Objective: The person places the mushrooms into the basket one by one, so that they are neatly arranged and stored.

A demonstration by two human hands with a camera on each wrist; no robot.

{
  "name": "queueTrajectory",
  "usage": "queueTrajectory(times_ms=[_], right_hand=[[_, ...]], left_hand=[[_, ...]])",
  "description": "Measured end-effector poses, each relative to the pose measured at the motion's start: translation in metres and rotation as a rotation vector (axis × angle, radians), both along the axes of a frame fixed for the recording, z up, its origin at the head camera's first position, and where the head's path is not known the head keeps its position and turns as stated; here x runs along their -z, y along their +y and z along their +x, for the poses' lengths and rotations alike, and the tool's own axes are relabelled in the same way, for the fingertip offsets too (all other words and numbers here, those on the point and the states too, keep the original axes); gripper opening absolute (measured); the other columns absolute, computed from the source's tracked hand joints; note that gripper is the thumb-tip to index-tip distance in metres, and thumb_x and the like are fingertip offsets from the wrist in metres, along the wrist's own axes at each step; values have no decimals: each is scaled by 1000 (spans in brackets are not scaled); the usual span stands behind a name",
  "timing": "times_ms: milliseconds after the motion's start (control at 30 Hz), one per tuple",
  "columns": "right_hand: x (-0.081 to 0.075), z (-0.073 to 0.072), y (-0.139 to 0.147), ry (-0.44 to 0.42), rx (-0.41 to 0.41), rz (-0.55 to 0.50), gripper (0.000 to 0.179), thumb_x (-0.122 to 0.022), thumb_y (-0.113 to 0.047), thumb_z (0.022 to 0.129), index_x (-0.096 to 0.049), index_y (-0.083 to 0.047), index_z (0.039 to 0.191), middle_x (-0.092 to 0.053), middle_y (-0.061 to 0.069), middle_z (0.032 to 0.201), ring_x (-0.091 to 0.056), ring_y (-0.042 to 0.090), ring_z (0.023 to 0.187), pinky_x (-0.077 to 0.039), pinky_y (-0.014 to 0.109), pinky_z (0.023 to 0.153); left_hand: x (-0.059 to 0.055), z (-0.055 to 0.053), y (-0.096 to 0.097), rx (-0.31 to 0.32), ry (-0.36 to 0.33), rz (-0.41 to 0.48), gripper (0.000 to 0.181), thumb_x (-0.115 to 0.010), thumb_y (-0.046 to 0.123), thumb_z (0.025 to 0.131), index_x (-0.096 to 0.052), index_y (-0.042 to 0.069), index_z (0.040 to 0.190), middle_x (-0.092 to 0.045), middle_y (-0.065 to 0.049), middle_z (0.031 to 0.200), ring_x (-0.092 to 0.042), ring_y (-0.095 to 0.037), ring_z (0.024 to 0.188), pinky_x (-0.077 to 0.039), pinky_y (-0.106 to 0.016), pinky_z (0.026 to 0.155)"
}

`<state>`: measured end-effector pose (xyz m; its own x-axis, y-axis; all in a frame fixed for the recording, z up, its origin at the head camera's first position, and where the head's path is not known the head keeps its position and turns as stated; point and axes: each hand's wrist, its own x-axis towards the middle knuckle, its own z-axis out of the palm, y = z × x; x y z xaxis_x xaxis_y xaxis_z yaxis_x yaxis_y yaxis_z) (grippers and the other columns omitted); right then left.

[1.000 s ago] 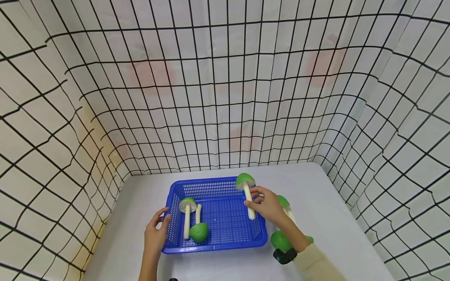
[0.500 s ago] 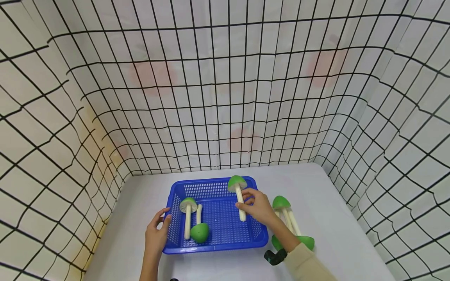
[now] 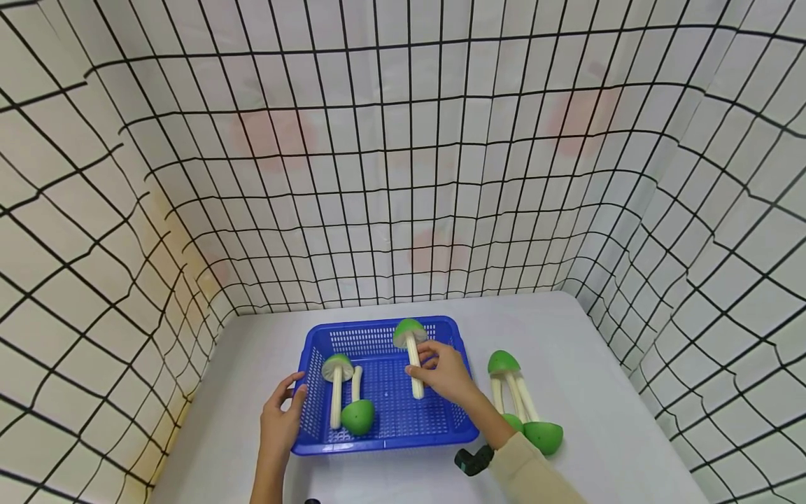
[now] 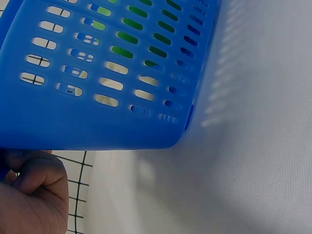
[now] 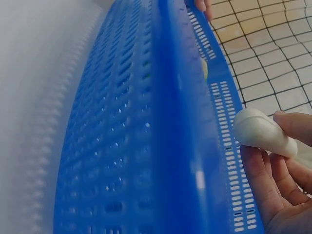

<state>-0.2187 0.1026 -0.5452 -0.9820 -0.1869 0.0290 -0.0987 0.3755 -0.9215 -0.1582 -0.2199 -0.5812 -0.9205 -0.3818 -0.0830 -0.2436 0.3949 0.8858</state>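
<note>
A toy mushroom (image 3: 412,364) with a green cap and pale stem is pinched by the stem in my right hand (image 3: 446,374), above the middle of the blue plastic basket (image 3: 384,444). In the right wrist view the stem's end (image 5: 258,130) sits between thumb and fingers. My left hand (image 3: 281,416) holds the basket's left rim; the left wrist view shows its fingers curled at the edge. Two more mushrooms lie in the basket's left part, one with its cap (image 3: 336,367) to the back, the other with its cap (image 3: 357,418) to the front.
Several green-capped mushrooms (image 3: 543,437) lie in a cluster on the white table (image 3: 604,392), right of the basket. A black grid (image 3: 409,147) over white sheeting closes off the back and sides. A black device (image 3: 474,460) is by the right wrist.
My right hand has carried the mushroom leftward from the basket's right edge to over its middle. More of the cluster on the right shows. The left hand keeps its place.
</note>
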Motion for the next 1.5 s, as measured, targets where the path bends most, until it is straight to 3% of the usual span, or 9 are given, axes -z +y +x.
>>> queueTrajectory(times_ms=[500, 1067, 1500], right_hand=[[11, 2, -22, -68, -17, -38, 42, -83, -24, 77, -64, -7, 110, -59, 8, 90, -62, 15, 69, -58, 49, 62], [28, -4, -52, -117, 1, 2, 35, -83, -21, 77, -68, -6, 105, -62, 5, 83, -63, 14, 63, -59, 45, 62], [35, -3, -68, -167, -18, 39, 35, -81, -17, 77, -67, -2, 105, -62, 5, 81, -63, 15, 59, -58, 37, 56]], left_hand=[[0, 0, 1, -3, 0, -4, 43, -54, 50, 96, -54, 32, 135, -57, -15, 118, -59, -29, 90, -57, -32, 65], [0, 0, 0, -7, -2, 8, 44, -55, 51, 95, -55, 31, 134, -57, -16, 119, -60, -32, 93, -59, -37, 70], [1, 0, 0, -4, -3, -3, 45, -53, 52, 95, -54, 31, 135, -57, -16, 123, -58, -36, 101, -57, -50, 81]])
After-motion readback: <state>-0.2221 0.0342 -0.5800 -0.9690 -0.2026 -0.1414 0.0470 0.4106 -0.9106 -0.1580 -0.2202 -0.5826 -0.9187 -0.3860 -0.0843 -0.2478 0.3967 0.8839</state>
